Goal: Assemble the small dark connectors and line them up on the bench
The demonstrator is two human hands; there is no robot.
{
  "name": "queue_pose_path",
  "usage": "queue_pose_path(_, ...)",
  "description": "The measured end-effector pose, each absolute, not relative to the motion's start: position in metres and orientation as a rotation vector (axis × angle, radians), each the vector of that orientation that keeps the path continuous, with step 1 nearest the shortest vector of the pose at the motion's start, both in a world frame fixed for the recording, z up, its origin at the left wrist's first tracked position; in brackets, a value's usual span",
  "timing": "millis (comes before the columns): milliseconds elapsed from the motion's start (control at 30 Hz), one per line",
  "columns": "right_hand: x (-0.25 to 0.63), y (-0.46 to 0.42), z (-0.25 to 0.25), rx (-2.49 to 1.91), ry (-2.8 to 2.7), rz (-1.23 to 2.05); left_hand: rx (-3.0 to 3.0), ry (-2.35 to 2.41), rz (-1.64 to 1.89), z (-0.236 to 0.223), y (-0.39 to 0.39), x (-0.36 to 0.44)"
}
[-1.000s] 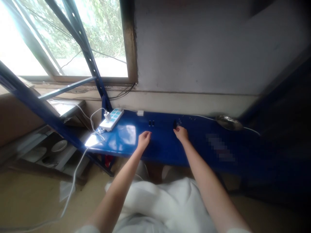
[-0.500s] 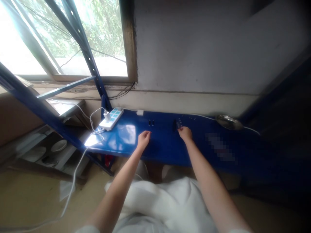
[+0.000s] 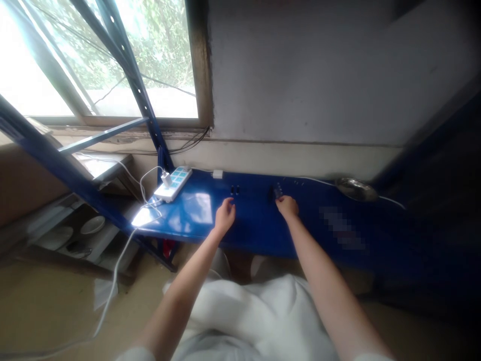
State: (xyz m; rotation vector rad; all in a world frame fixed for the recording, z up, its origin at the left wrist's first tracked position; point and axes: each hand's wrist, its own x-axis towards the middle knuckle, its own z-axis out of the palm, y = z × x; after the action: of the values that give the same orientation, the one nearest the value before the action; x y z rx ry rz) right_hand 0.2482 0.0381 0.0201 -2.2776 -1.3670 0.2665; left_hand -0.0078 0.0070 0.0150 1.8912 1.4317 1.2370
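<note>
Both my hands rest on a blue shelf board [image 3: 259,225] below a window. My left hand [image 3: 224,215] has its fingers curled, fingertips just short of two small dark parts [image 3: 235,190] standing on the board. My right hand [image 3: 287,205] is curled too, its fingertips touching a cluster of small dark parts [image 3: 275,192]. Whether either hand holds anything is too small to see.
A white power strip [image 3: 173,183] with a plugged charger and white cables lies at the board's left end. A metal bowl [image 3: 355,188] sits at the far right. Blue rack struts [image 3: 124,65] cross the window. Dishes [image 3: 92,224] sit on a low shelf at left.
My left hand has slid forward toward the two dark parts. My right hand has shifted a little right and stays at the cluster of parts.
</note>
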Motion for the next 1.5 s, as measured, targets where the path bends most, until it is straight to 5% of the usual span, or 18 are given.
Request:
queue_pose_path(433,0.263,0.024,0.045,-2.233,-1.411,0.492,2.198,1.646,0.653,0.042,0.036,0.034)
queue_pose_path(967,0.194,-0.025,0.11,-1.556,-1.703,0.571,2.139,1.782,0.472,0.053,0.071,0.044)
queue_pose_path(1500,0.144,-0.022,0.135,-1.411,-1.371,0.55,1.214,0.916,1.426,0.126,0.011,0.033)
